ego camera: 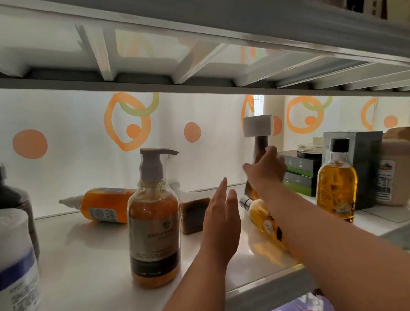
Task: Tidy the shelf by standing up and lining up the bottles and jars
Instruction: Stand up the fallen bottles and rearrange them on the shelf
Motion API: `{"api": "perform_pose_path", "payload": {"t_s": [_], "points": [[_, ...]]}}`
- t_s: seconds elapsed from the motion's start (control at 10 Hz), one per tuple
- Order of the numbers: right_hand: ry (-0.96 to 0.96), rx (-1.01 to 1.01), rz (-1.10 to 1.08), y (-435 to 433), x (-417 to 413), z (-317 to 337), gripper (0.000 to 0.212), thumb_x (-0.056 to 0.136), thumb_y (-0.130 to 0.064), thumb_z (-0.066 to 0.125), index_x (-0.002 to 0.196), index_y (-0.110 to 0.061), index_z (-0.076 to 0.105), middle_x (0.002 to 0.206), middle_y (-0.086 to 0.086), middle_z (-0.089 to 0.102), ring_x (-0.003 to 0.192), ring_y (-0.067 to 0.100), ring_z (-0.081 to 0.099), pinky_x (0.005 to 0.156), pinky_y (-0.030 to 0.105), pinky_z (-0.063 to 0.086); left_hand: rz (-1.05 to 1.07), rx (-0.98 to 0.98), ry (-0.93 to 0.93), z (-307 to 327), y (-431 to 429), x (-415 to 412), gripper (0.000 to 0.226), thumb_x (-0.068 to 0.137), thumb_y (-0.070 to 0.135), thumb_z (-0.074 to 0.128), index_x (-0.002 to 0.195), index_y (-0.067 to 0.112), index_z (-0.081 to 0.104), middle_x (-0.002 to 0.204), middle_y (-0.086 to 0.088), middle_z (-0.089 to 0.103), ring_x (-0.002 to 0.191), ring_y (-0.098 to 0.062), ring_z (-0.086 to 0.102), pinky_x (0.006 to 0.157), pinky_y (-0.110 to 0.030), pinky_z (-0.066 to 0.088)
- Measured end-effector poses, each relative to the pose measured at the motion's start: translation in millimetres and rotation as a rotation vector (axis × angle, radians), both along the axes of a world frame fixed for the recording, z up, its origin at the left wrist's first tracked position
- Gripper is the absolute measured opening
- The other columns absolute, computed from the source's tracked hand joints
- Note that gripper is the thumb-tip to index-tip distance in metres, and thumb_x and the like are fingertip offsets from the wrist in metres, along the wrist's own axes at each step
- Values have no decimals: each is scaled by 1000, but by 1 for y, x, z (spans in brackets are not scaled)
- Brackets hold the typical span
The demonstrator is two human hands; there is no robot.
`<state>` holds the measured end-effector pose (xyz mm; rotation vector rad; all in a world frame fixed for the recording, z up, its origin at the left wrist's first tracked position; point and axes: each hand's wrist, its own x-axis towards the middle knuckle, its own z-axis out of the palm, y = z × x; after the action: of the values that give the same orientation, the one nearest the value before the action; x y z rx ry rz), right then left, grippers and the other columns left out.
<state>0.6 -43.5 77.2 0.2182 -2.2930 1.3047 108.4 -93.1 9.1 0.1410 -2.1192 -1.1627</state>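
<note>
two hands: right hand (264,171) grips white-capped bottle (258,134); left hand (221,220) flat.

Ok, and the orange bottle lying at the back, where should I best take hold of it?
Probably best to take the orange bottle around its wide middle, by the label, not the thin white nozzle. It lies with the nozzle pointing left, so come from the front and above, left of the pump bottle that hides its base. The open left hand is free for it.
</note>
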Motion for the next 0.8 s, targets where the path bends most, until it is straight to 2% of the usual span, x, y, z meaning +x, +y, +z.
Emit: {"api": "perform_pose_path", "payload": {"t_s": [0.1, 0.2, 0.3, 0.4, 0.5, 0.6, 0.7, 0.8], "points": [[-151, 76, -40, 13, -24, 5, 71, 85, -27, 65, 140, -7, 24, 137, 23, 38, 127, 37, 40, 100, 42, 43, -19, 52, -37, 3, 0, -2, 46, 103, 29, 25, 148, 21, 28, 152, 1, 36, 140, -15, 33, 108, -22, 27], [-230, 56, 33, 20, -43, 10, 80, 86, -24, 64, 145, -6, 14, 142, 22, 35, 130, 39, 38, 102, 44, 43, -34, 45, -60, 2, 0, -6, 47, 103, 32, 22, 148, 20, 28, 154, 1, 33, 142, -14, 29, 107, -19, 21], [-285, 61, 117, 21, -54, 12, 68, 87, -18, 62, 141, -5, 23, 133, 20, 46, 120, 36, 49, 85, 39, 48, -10, 28, -82, 1, -4, -9, 47, 103, 30, 22, 148, 18, 28, 155, -1, 30, 143, -15, 26, 108, -20, 20], [-283, 89, 146, 21, -60, 10, 45, 89, -17, 60, 127, -5, 39, 117, 17, 53, 98, 28, 52, 73, 31, 43, 42, 99, -99, -2, -8, -12, 47, 102, 29, 27, 147, 17, 30, 151, -3, 36, 139, -19, 33, 109, -26, 28], [-299, 89, 156, 20, -66, 5, 38, 90, -18, 59, 123, -6, 43, 105, 12, 49, 94, 25, 47, 75, 30, 42, 74, 51, -160, -5, -7, -14, 48, 102, 24, 25, 148, 11, 27, 154, -6, 32, 142, -21, 30, 111, -26, 26], [-294, 95, 174, 20, -68, 4, 41, 86, -24, 64, 119, -7, 47, 111, 13, 54, 102, 30, 53, 76, 32, 43, 128, 71, -117, -5, -8, -13, 47, 102, 25, 27, 147, 14, 31, 148, -8, 41, 136, -23, 39, 109, -29, 32], [-310, 110, 212, 23, -71, 5, 42, 85, -26, 65, 119, -7, 48, 106, 11, 54, 94, 26, 51, 73, 31, 43, 220, 80, -65, 0, -6, -4, 43, 101, 25, 32, 142, 17, 40, 136, -7, 54, 124, -23, 52, 98, -29, 41], [-339, 109, 255, 25, -71, 6, 47, 86, -23, 65, 124, -6, 43, 108, 13, 53, 93, 25, 50, 72, 32, 43, 262, 80, -40, -1, -9, -5, 41, 100, 25, 32, 139, 15, 45, 129, -9, 59, 118, -25, 56, 95, -31, 44]]}}
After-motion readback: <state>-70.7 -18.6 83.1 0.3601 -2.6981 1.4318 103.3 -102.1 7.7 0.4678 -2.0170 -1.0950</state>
